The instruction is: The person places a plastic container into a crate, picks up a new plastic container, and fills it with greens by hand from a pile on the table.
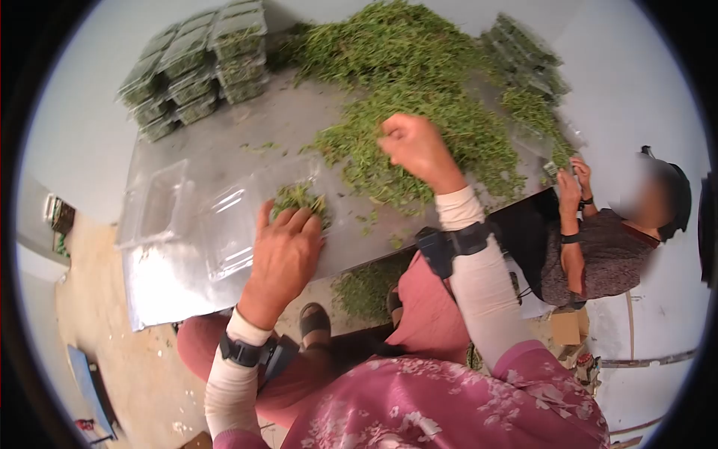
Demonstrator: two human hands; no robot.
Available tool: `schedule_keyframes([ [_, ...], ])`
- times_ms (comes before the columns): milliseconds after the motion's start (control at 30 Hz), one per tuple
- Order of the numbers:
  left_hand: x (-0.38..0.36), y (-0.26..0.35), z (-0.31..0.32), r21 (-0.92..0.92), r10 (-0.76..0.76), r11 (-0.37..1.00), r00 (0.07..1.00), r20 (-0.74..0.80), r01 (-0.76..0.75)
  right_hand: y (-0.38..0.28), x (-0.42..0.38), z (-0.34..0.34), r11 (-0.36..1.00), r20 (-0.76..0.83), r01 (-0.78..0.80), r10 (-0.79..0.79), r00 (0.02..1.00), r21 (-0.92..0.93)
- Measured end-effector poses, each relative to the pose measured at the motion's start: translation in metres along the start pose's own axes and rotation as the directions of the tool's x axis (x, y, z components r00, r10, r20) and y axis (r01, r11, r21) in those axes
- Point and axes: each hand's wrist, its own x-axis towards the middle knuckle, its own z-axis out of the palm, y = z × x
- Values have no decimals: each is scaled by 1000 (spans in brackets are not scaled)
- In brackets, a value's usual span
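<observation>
In the head view, a metal table (295, 123) carries a heap of greens (404, 67) that spreads from the far edge down the right half toward the near edge. The left hand (286, 251) is just inside the near edge, left of the middle, palm down with its fingers bent and a little apart. The fingers touch a small pile (298, 197) of greens in an open box (228, 232); whether they grip any of it is hidden. The see-through lid part of this box lies toward the left edge. The right hand (420, 152) is over the heap, well in from the near edge, its fingers curled together toward the thumb; whether anything is pinched between them cannot be told.

A second open box (155, 206) is near the left edge. Stacked boxes (198, 56) of greens fill the far left corner, and another stack (527, 56) is at the far right corner. A few loose bits (260, 146) lie between the left stack and the heap. At the right edge sits a co-worker (602, 251), both hands (570, 188) close together beside the greens.
</observation>
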Motion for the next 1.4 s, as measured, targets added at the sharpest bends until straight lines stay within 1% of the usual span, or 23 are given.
schedule_keyframes([
  [33,-1,-2,1,7,-2,1000,1000,11,2,-3,0,-2,989,29,-78,75,997,126],
  [67,-2,-3,3,12,-2,1000,1000,20,2,-10,-1,-4,964,84,-113,95,992,241],
  [167,-5,-4,7,53,20,998,998,-63,-17,-5,3,-6,970,142,-161,136,980,181],
  [200,-6,-3,5,87,21,996,998,-65,-15,-4,3,-4,985,116,-146,135,984,90],
  [300,-6,5,-2,87,3,996,995,-102,6,-15,-1,-6,953,84,-128,109,990,274],
  [333,-7,5,-1,76,-2,997,997,-77,8,-20,-2,-7,943,84,-139,119,989,303],
  [433,-10,3,3,52,-12,999,1000,-16,12,-23,-3,-8,915,66,-156,141,988,372],
  [533,-11,2,3,56,-7,998,1000,8,7,-25,-3,-4,921,34,-159,158,987,356],
  [633,-11,1,2,62,4,998,1000,3,-4,-22,-1,-1,868,50,-179,177,983,463],
  [700,-12,0,3,65,12,998,1000,-7,-12,-25,0,-1,810,72,-169,155,985,561],
  [800,-12,-1,6,62,-6,998,999,41,4,-36,0,5,736,88,-134,101,991,663],
  [967,-14,-3,9,86,19,996,1000,6,-19,-82,-3,14,683,99,-66,-9,995,728],
  [1067,-13,-4,10,90,30,996,1000,-3,-29,-101,-4,23,689,160,-46,-102,982,724],
  [1167,-13,-4,10,87,25,996,1000,2,-25,-106,-9,42,884,242,20,-150,959,468],
  [1200,-13,-4,10,87,23,996,1000,6,-23,-101,-9,50,933,317,18,-141,938,360],
  [1300,-12,-5,11,86,37,996,999,-32,-34,-77,-13,63,971,337,176,-223,915,165],
  [1333,-12,-4,11,85,37,996,999,-30,-34,-76,-13,60,984,336,135,-167,927,116],
  [1400,-12,-4,9,84,35,996,999,-29,-32,-63,-9,55,990,266,106,-129,955,98],
])
